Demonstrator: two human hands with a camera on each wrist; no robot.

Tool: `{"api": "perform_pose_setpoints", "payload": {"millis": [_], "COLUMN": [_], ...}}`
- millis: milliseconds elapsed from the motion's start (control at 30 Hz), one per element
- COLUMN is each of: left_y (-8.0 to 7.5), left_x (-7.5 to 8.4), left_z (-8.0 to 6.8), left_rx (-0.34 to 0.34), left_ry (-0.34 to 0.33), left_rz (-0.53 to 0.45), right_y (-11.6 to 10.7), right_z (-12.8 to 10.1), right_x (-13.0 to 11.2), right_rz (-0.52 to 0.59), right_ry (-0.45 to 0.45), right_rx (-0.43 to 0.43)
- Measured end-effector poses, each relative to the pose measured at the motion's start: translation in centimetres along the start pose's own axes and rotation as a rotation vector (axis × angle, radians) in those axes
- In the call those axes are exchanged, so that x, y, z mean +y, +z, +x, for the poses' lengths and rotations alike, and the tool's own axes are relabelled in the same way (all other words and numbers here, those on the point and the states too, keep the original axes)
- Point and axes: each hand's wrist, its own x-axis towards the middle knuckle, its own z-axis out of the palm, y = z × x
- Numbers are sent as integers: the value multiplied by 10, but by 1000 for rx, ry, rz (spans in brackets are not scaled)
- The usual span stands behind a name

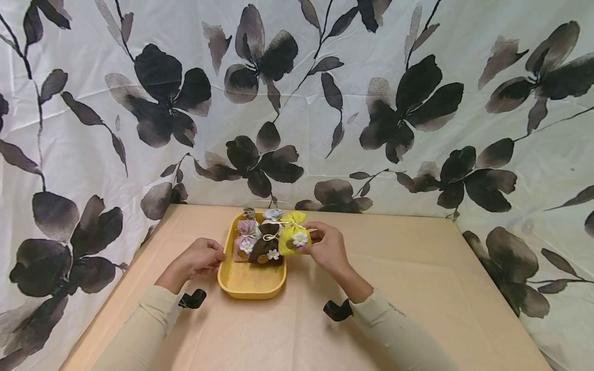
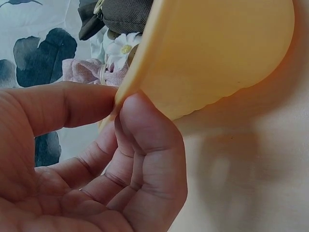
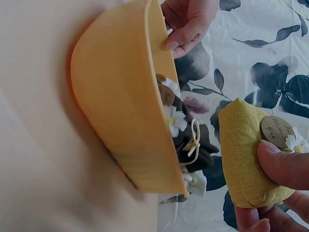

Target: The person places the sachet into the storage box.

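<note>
A yellow plastic tray (image 1: pixel 252 288) stands on the table with several small drawstring pouches inside. My left hand (image 1: pixel 204 256) pinches the tray's left rim between thumb and fingers, as the left wrist view shows up close. My right hand (image 1: pixel 327 246) holds a yellow pouch (image 3: pixel 244 154) by its side, above the tray's right rim. A white flower and a round brown tag decorate that pouch. Within the tray sit a pink pouch (image 1: pixel 242 242) and a dark brown pouch (image 1: pixel 265 246), each with a white flower. Behind them, paler pouches (image 1: pixel 273 214) are partly hidden.
The table (image 1: pixel 394 299) has a light tan cover. A white cloth with dark flowers (image 1: pixel 334 118) hangs behind it and along both sides. Black wrist-camera mounts (image 1: pixel 337 310) stick out near both sleeves.
</note>
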Motion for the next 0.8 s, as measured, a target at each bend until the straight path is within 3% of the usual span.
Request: {"api": "perform_pose_setpoints", "payload": {"millis": [800], "left_y": [1], "left_x": [-1], "left_z": [-1], "left_rx": [2], "left_ry": [9], "left_rz": [-4], "right_y": [32], "right_z": [-13], "right_x": [-26], "right_rz": [30], "right_ry": [-34], "right_rx": [-35]}}
